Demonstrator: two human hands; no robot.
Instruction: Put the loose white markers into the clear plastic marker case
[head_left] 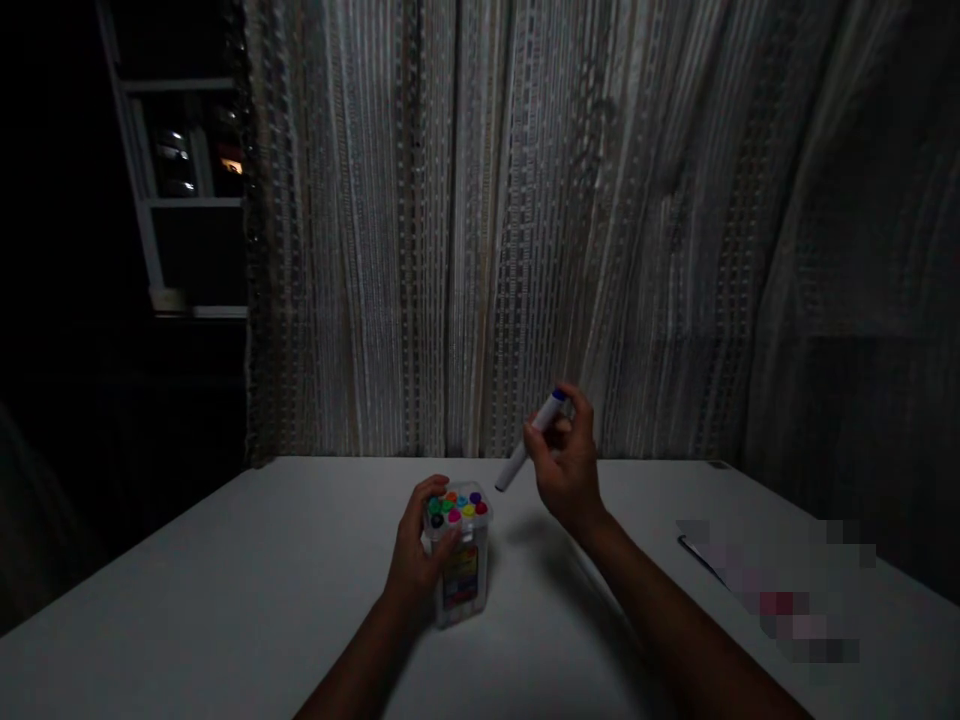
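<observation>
My left hand point(415, 545) is wrapped round the left side of a clear plastic box of markers point(472, 580), which stands upright on the white table. Several markers stand in it, their caps in orange, green, blue, purple, red, yellow, pink and black facing up. A label covers part of the box's front. Above and to the right of the box, my right hand point(568, 460) grips a white marker point(525, 448) with a dark blue end. The marker is tilted, its lower end pointing down and left toward the box, apart from it.
The white table point(247, 590) reaches back to a grey patterned curtain point(480, 230). At the right lies a flat, dark-edged object point(703, 560), mostly blurred out by pixelation. A window point(195, 200) shows at the far left. The room is dim.
</observation>
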